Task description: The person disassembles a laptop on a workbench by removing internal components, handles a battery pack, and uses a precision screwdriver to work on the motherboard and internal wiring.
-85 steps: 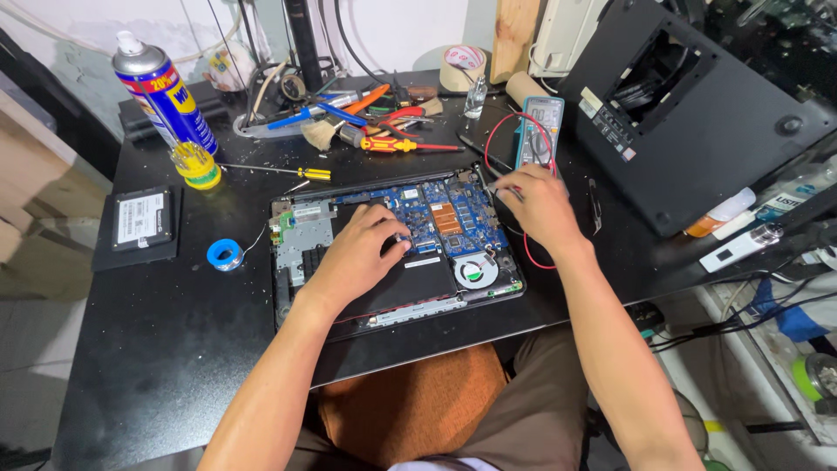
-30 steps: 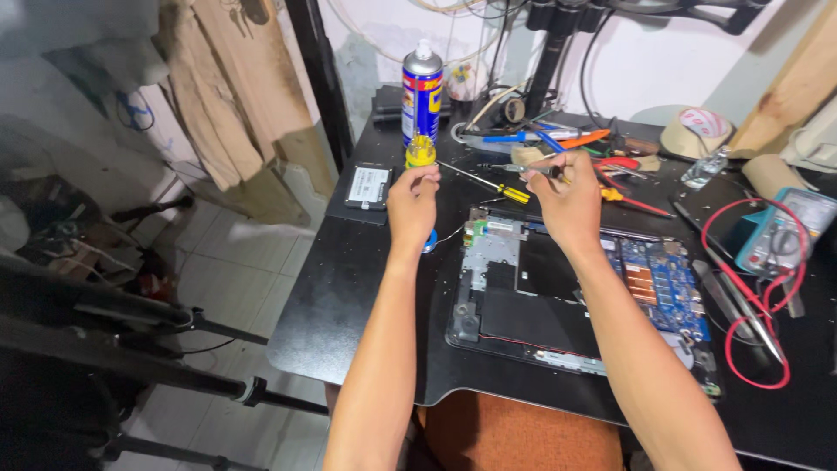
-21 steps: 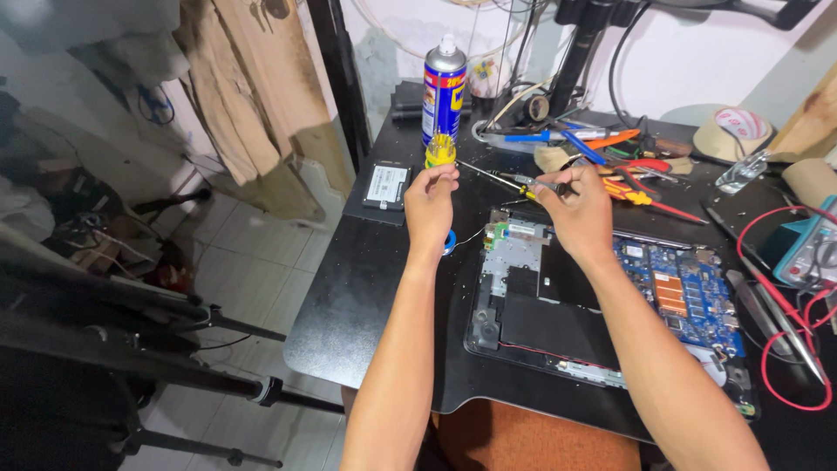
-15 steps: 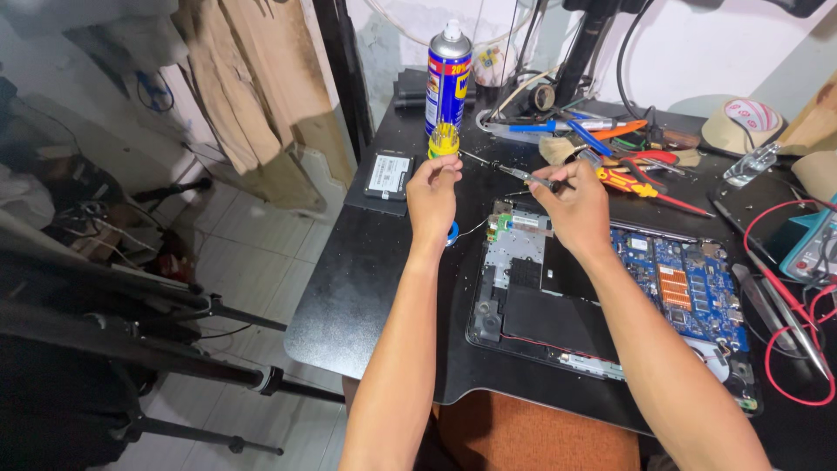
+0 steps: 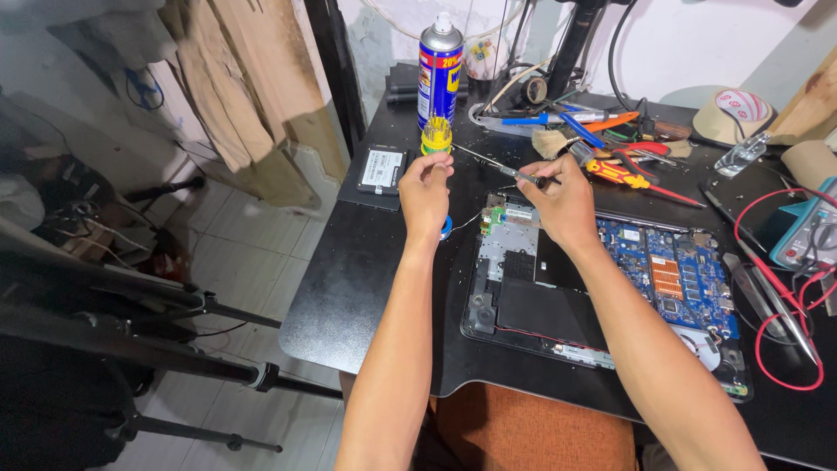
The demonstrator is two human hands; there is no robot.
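Observation:
My left hand (image 5: 425, 194) is curled at the base of a yellow bit holder (image 5: 436, 135), fingertips pinched on it, in front of a blue and yellow spray can (image 5: 440, 65). My right hand (image 5: 565, 202) grips a slim precision screwdriver (image 5: 514, 173) whose shaft points up and left towards the holder. Both hands hover over the back left corner of an opened laptop (image 5: 523, 305) with its blue motherboard (image 5: 671, 270) exposed. A blue tape roll (image 5: 446, 228) peeks out under my left wrist.
A flat drive (image 5: 382, 168) lies left of the laptop on the black table (image 5: 366, 288). Pliers and screwdrivers (image 5: 623, 166) crowd the back. A teal meter (image 5: 806, 234) with red leads (image 5: 767, 349) sits at right. Tripod legs (image 5: 200, 362) stand on the floor at left.
My hands left the laptop's inside and rose to the table's back left. My right hand has picked up the screwdriver, and my left hand has reached the yellow bit holder.

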